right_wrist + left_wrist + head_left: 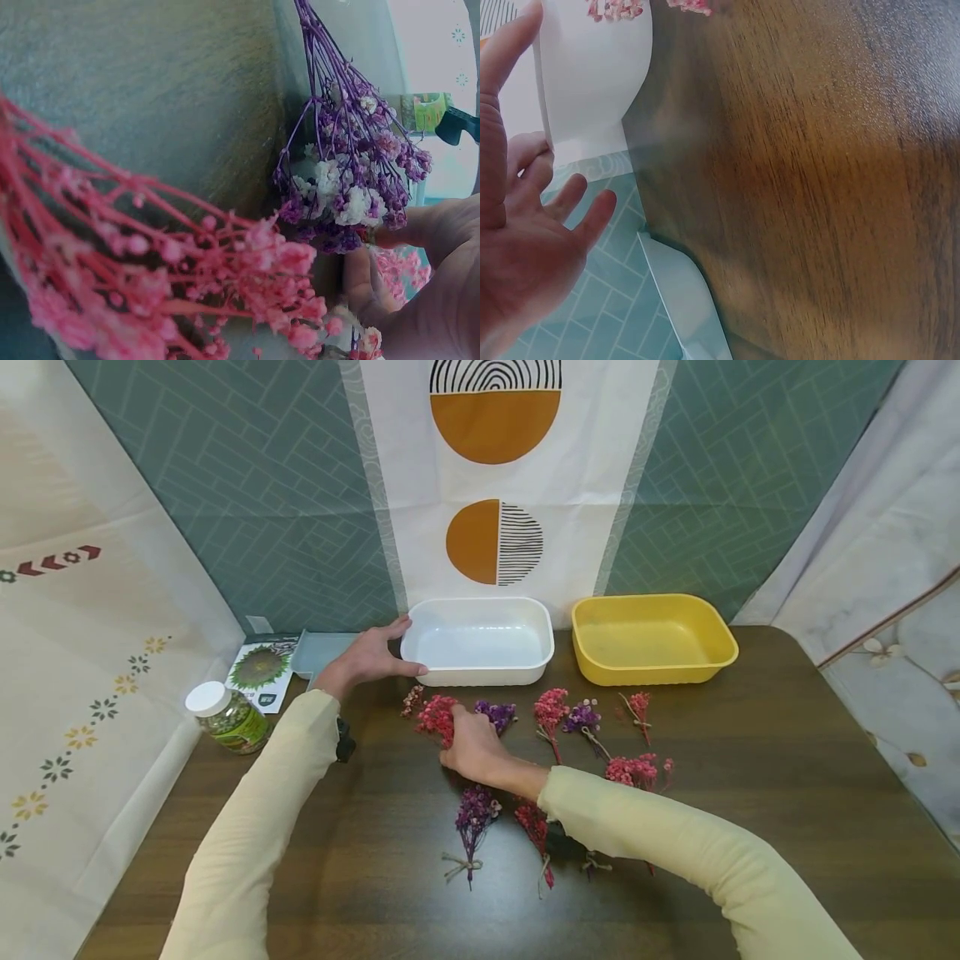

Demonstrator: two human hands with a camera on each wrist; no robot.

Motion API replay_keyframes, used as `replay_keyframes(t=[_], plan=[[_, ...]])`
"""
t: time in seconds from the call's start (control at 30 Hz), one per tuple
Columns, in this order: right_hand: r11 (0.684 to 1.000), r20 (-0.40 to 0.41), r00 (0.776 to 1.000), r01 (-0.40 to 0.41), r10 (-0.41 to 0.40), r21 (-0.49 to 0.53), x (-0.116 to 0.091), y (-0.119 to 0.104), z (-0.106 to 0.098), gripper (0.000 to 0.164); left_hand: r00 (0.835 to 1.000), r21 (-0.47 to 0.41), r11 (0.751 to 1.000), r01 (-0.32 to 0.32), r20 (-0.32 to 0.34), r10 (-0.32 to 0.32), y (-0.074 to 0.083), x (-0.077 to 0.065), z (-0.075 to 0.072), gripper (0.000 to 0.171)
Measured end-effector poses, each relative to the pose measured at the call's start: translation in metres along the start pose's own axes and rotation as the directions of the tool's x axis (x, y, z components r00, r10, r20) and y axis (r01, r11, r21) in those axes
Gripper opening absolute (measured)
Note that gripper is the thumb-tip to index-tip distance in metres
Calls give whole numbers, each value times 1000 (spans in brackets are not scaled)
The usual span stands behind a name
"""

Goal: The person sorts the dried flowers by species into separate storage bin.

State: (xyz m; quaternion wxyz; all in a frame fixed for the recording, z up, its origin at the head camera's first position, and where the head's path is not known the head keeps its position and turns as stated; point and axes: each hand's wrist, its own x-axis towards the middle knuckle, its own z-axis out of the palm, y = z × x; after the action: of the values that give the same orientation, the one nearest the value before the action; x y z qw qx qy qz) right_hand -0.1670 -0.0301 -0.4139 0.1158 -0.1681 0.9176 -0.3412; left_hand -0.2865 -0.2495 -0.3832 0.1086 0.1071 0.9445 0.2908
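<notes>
A jar point(238, 723) sat near a packet point(258, 672) on the table point(367, 868).
A pale blue tray point(324, 652) lay just beside the packet; patterned cloth point(292, 485) hung behind, and a white lid point(208, 699) topped the jar.

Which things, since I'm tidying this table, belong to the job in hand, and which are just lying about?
Likely in the job:
pink flower bunch, at the right hand
white container, touched by the left hand
purple bunches
other pink bunches
yellow container, possibly

Likely just lying about:
white-lidded jar
sunflower-pictured packet
pale blue tray
</notes>
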Motion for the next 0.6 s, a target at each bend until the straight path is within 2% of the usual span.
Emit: replay_keyframes(t=[0.23,0.4,0.6], plan=[[1000,15,1000,10,-11,4,-1,0,-1,61,1000,-1,1000,17,9,-17,2,0,-1,108],[999,42,999,31,-32,35,-2,0,-2,63,1000,10,1000,15,9,-15,3,0,-1,109],[996,34,996,81,-83,42,-6,-3,-10,59,1000,5,1000,24,17,-24,4,-2,-2,109]])
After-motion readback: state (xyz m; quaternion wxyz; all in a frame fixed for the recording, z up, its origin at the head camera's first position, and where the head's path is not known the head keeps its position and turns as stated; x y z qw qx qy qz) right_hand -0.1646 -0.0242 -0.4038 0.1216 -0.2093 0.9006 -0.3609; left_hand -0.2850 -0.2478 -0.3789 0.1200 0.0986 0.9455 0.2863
